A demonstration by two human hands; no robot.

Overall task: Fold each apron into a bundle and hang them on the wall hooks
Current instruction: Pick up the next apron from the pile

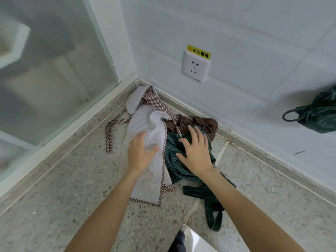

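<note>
Three crumpled aprons are lying heaped on the speckled terrazzo floor [72, 188] in the wall corner: a white cloth apron with brown checked trim [154, 128], a dark green striped apron [174, 160], a brown striped apron [203, 124]. Your left hand [139, 153] is resting spread on the white one; your right hand [195, 153] is pressing the green one, fingers splayed. A white wall socket with yellow warning label [196, 67] is sitting above; a green bundle [316, 113] is hanging at right.

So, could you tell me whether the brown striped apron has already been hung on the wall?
No, the brown striped apron lies crumpled on the floor in the corner, below the wall socket.
</note>
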